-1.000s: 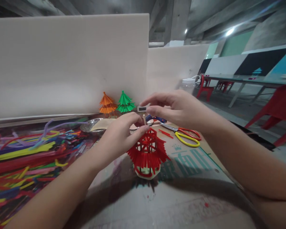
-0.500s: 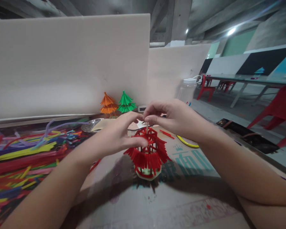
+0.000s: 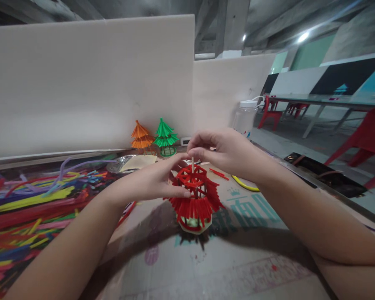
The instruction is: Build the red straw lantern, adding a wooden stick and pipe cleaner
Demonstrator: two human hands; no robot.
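A red pavilion model made of fuzzy pipe cleaners stands upright on a pale many-sided base in front of me. Its skirt-like roof fringe flares out around the middle, above dark posts. From the red ring frame on top rises a thin pale stick. My right hand pinches the upper end of that stick between thumb and fingers. On the model's left side, my left hand has its thumb in front and its fingers curled behind the upper frame; some fingertips are hidden.
Many coloured pipe cleaners lie heaped at left. Behind stand an orange model and a green model, near a foil dish. Red pieces, a yellow pipe cleaner and a clear bottle are to the right.
My left hand has shifted slightly left and down, baring more of the red top frame. My right hand stays at the stick's top, and the model stands in the same place.
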